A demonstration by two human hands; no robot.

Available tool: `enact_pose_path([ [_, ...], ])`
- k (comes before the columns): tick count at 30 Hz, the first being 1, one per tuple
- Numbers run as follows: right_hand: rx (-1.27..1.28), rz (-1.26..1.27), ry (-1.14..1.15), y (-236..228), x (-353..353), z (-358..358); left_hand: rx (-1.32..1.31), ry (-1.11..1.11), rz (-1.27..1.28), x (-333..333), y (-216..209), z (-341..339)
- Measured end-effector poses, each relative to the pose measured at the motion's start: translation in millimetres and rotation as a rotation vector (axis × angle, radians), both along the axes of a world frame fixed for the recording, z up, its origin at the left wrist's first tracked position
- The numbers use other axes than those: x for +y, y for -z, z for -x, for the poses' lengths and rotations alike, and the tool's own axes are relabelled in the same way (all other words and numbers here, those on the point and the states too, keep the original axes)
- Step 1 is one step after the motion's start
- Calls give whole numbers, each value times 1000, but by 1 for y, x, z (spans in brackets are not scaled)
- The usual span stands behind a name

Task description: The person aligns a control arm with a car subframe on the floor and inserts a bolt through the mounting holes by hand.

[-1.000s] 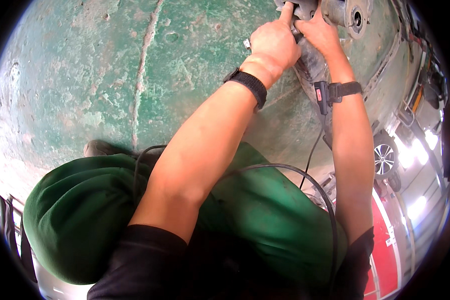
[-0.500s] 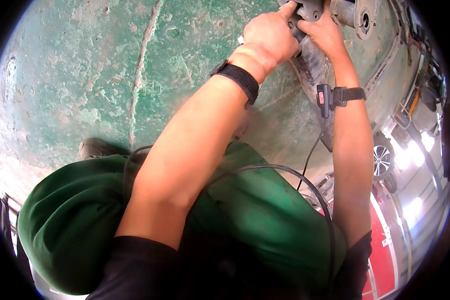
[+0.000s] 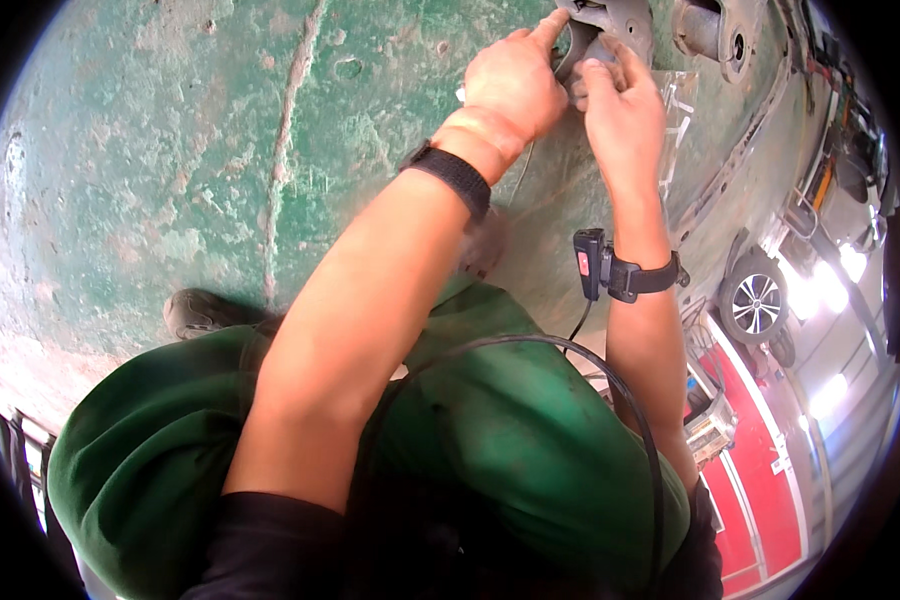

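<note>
At the top of the view, a grey metal bracket-like part [image 3: 625, 22] with a rounded hollow stands over the green floor. My left hand [image 3: 515, 85] lies against its left side, index finger stretched along the edge and the other fingers curled under. My right hand [image 3: 622, 115] is at the part's near side, thumb and fingers bent toward each other and slightly blurred. Anything between those fingertips is too small or hidden to name. Black straps circle both wrists; the right one carries a small black device [image 3: 588, 262] with a cable.
Right of the part sits a grey metal piece with a round bushing [image 3: 738, 48]. Worn green floor [image 3: 170, 150] spreads to the left. A black cable [image 3: 530, 338] loops over my green trousers. Farther right are a car wheel [image 3: 755, 305] and a red panel [image 3: 770, 470].
My right hand has drawn back from the metal part toward me and slightly left. My left hand has shifted slightly left and down. The long dark piece below the hands no longer shows.
</note>
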State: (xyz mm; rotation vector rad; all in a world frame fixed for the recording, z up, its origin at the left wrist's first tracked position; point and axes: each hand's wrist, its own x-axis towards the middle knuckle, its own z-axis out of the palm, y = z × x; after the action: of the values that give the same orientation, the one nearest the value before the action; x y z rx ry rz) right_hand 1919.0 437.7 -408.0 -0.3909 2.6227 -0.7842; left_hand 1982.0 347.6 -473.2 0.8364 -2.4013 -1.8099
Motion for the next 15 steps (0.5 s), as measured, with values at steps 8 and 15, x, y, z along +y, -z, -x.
enact_pose_path([
  [8,296,-609,-412,2,-25,-5,-222,67,-125,-27,-3,-17],
  [15,504,-1051,-745,4,-35,7,-169,-32,4,-32,0,-37],
])
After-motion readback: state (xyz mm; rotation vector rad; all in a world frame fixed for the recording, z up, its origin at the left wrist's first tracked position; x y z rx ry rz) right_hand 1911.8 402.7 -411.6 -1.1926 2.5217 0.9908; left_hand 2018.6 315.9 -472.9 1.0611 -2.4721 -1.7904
